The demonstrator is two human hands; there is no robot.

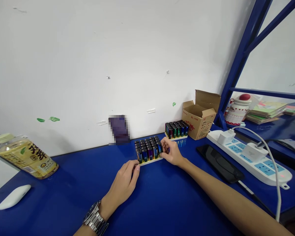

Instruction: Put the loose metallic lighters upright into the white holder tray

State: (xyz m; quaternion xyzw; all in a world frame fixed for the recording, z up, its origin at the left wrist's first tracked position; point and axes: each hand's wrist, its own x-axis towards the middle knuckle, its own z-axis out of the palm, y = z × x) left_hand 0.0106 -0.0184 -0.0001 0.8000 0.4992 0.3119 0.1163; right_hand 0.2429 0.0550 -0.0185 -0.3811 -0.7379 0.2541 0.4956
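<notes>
Sitting at frame centre on the worktop [162, 203], the lighter tray [148, 150] looks light, rigid and top-heavy; grip its white base. Right hand [171, 151] pinches one corner lighter; left hand [125, 183] rests loosely curled, empty, touching the tray's front-left corner.

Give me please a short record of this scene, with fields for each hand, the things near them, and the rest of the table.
left hand: rests on the blue table, fingers at the front left corner of the near lighter tray
right hand: fingers touch the tray's right end
behind: second lighter tray, open cardboard box
right side: black phone, power strip
left side: tea bottle, white mouse
</notes>
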